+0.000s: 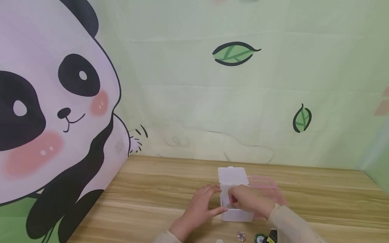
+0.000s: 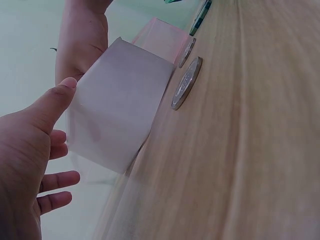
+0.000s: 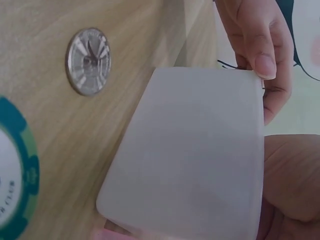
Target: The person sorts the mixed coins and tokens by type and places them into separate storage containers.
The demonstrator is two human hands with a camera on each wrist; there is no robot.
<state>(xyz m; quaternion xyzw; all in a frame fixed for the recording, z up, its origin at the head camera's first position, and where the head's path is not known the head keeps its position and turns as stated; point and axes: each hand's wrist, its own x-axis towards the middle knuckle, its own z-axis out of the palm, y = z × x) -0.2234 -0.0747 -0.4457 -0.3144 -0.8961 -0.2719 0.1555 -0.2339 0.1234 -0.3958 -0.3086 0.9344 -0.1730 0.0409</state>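
Observation:
A white plastic box stands on the table with its hinged lid tipped back. My left hand is at the box's left side; its thumb touches the near corner of the rim and the fingers extend along that side. From the right, my right hand reaches into the box with fingers curled downward. Its fingertips are hidden inside, so whether they hold anything does not show. Both wrist views show mostly the box's outer wall. Near the box lie silvery metal tokens.
A translucent pink box sits right behind the white one. At the front edge of view are a green-and-white poker chip and a black-and-yellow item. A printed panda cloth hangs behind the wooden table.

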